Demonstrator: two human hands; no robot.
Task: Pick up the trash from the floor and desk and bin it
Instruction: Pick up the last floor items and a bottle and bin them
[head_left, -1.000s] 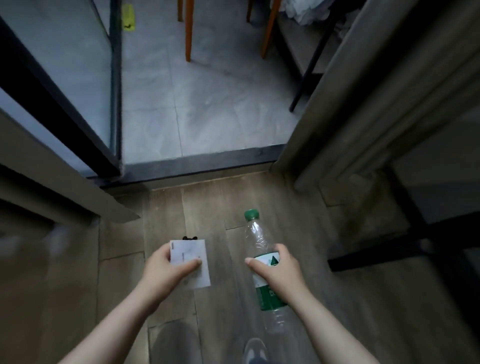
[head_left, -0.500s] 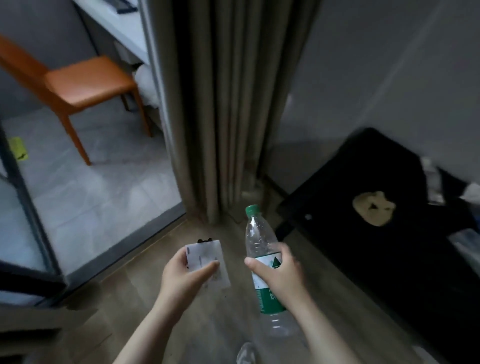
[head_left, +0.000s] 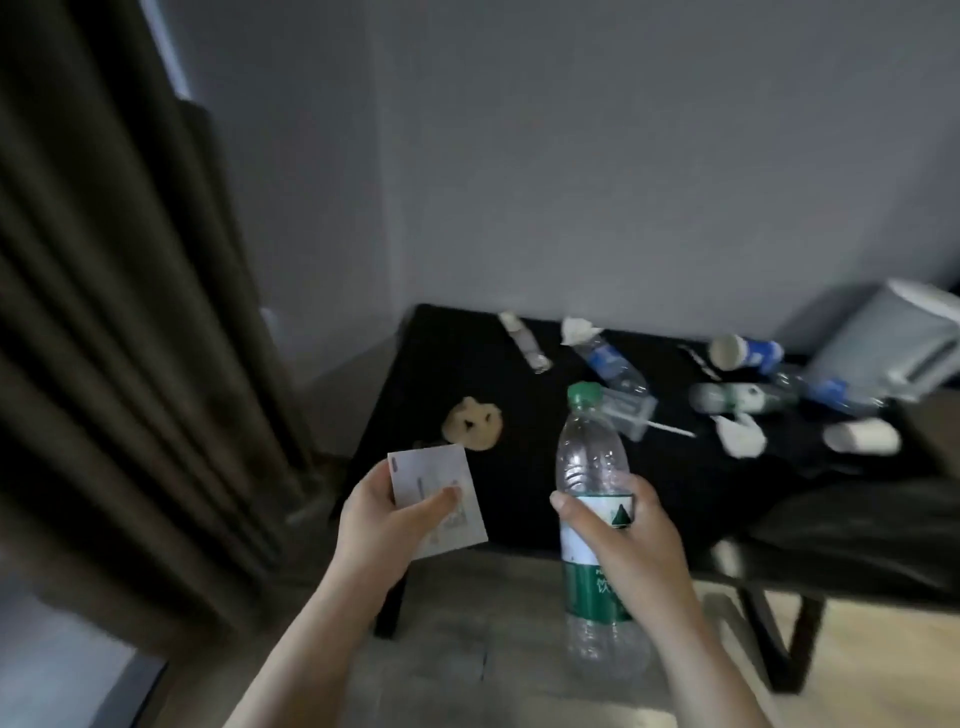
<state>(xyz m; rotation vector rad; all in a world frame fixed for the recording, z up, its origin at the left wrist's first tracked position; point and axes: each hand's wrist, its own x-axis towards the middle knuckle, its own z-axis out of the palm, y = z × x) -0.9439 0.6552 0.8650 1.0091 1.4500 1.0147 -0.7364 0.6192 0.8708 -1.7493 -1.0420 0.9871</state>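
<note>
Both forearms reach forward, bare; left hand (head_left: 387, 525) palm up, thumb pinching paper slip (head_left: 439, 501); right hand (head_left: 626, 525) curled round upright plastic bottle (head_left: 592, 525) at label, thumb leftward.

I log: clear bottle (head_left: 589, 457), green cap and label, upright in right hand (head_left: 631, 535); white printed slip (head_left: 431, 480) pinched in left hand (head_left: 384, 525).
</note>
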